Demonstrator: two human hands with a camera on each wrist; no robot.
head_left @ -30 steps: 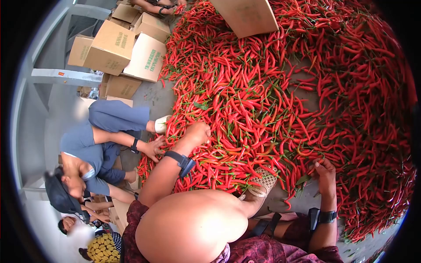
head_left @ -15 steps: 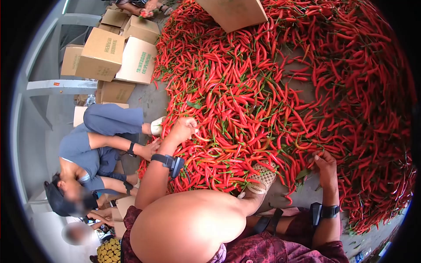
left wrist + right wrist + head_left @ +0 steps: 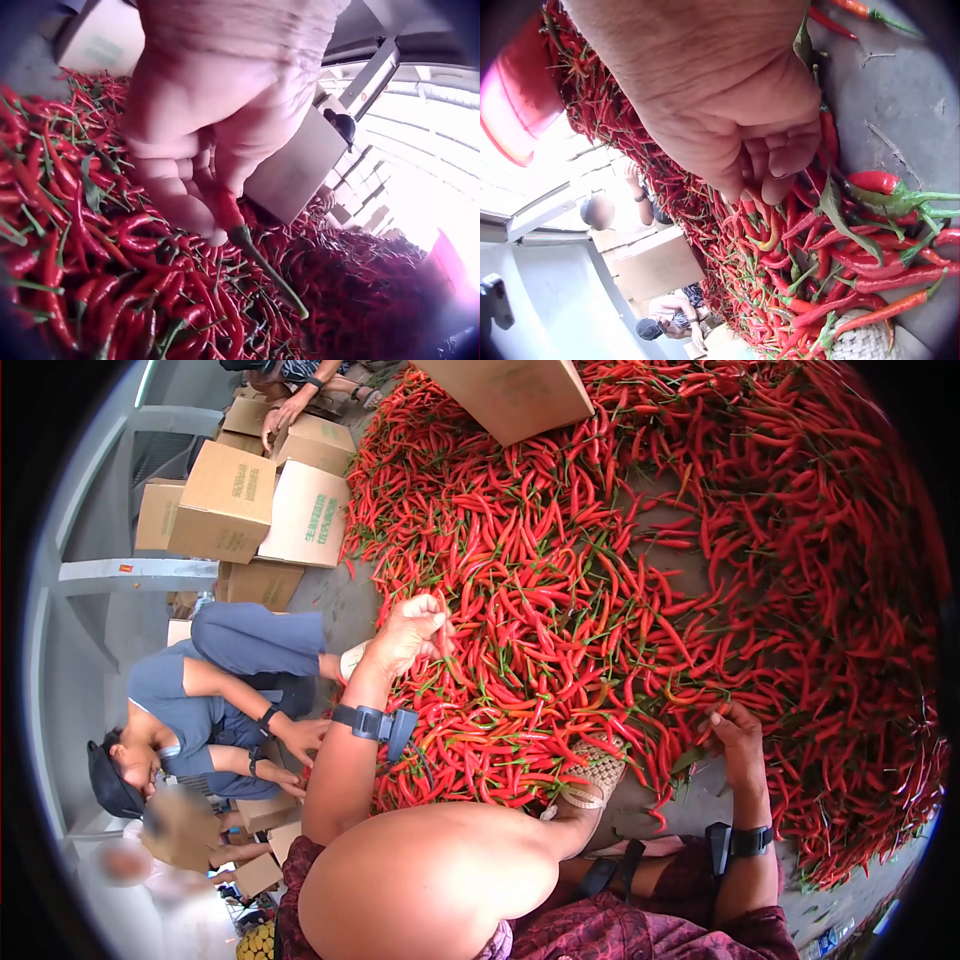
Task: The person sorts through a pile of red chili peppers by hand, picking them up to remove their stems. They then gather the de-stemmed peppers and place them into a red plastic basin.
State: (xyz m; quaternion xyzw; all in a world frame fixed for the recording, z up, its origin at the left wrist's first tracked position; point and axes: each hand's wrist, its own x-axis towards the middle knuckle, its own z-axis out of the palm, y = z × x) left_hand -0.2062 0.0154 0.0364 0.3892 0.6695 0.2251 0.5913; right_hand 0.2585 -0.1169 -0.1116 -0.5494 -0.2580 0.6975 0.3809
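My left hand (image 3: 408, 635) is raised just over the chili heap (image 3: 520, 600), thumb and fingers pinching one red chili pepper (image 3: 229, 210). Its green stem (image 3: 270, 274) sticks out past the fingertips in the left wrist view. My right hand (image 3: 738, 735) stays low at the near side of the heap, fingers curled inward. A red chili with a yellowish tip (image 3: 769, 232) comes out from between its thumb and fingertips. Right beside these fingers lies a long green leaf (image 3: 832, 206) among loose chilies (image 3: 877, 262).
A woven shoe (image 3: 597, 768) stands at the heap's near edge. An open cardboard box (image 3: 515, 400) sits on the far side, with more boxes (image 3: 225, 500) stacked to the left. Another person (image 3: 215, 700) squats at the left. Bare grey floor (image 3: 892, 97) shows beside my right hand.
My left hand has risen off the heap and moved up and to the left, a chili now showing in its fingers. The right hand has barely moved. The neighbouring person's hands have shifted lower.
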